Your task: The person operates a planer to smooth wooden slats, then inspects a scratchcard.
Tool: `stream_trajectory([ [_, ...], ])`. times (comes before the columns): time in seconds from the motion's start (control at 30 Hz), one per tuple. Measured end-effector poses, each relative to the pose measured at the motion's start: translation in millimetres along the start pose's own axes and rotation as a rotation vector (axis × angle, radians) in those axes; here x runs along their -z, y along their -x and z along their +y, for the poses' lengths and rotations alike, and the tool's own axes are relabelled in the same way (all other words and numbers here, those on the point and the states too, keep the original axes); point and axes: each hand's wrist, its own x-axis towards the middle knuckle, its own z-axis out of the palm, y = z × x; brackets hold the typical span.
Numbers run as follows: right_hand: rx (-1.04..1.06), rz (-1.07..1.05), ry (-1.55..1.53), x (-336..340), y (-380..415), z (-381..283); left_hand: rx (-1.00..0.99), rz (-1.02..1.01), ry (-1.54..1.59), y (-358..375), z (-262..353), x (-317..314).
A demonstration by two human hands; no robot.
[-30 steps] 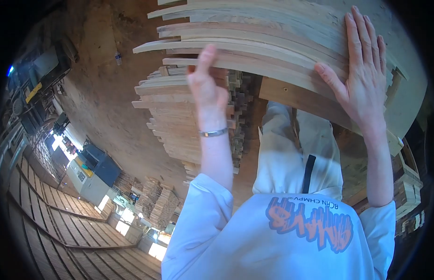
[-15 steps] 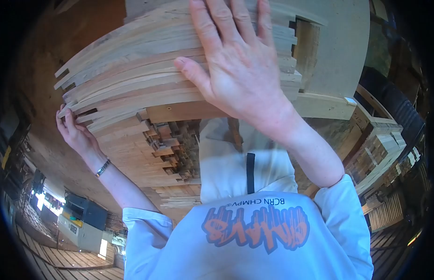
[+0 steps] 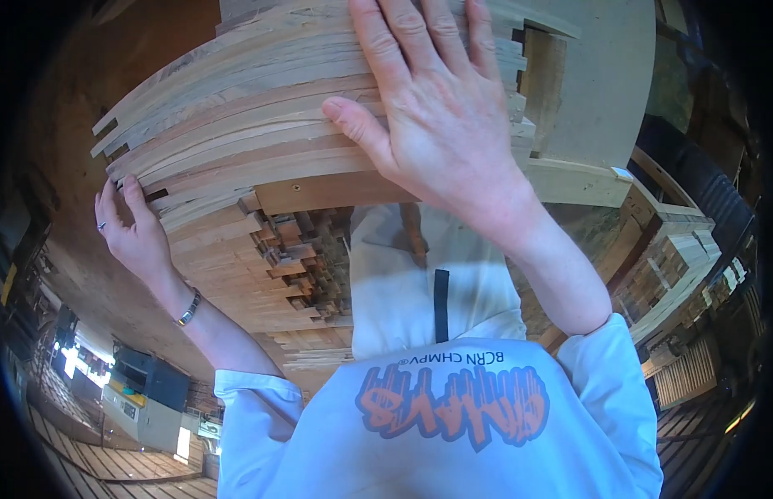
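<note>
My right hand point(image 3: 444, 125) lies flat, palm down with fingers spread, across a row of pale wooden strips point(image 3: 261, 116) laid side by side. Its thumb points left along them. At the left ends of the strips is my left hand point(image 3: 137, 237), fingers bent and thumb apart from them, the tips touching the strip ends nearest me. It wears a ring and a wristwatch point(image 3: 188, 308). The strips have notched, uneven ends on both sides. A wooden rail point(image 3: 328, 192) runs along the near side of the strips.
Below the rail are stacked wooden pieces with stepped ends point(image 3: 295, 266). A pale panel point(image 3: 607, 91) lies to the right of the strips, and a wooden crate of blocks point(image 3: 669, 266) stands at the right. A grey machine point(image 3: 149, 399) is at lower left.
My left hand has shifted along the strip ends towards me, its thumb now lifted away from the fingers. My right hand has slid slightly right and towards me, still flat.
</note>
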Motion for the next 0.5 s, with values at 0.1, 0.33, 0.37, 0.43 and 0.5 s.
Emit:
stream_trajectory([
  [0.1, 0.004, -0.023, -0.018, 4, -2, 2, -0.005, 0.079, 0.056, 5, 10, -8],
  [0.33, 0.026, 0.003, -0.077, 4, 3, 5, 0.018, 0.056, 0.058, 4, 9, -7],
  [0.37, 0.036, 0.014, -0.078, 2, 2, 7, 0.021, 0.061, 0.079, 3, 8, -7],
  [0.43, 0.190, 0.310, 0.097, -27, -7, 22, 0.040, 0.067, 0.091, 2, 9, -4],
  [0.5, 0.185, 0.302, 0.103, -33, -3, 26, 0.065, 0.067, 0.073, -1, 15, 1],
])
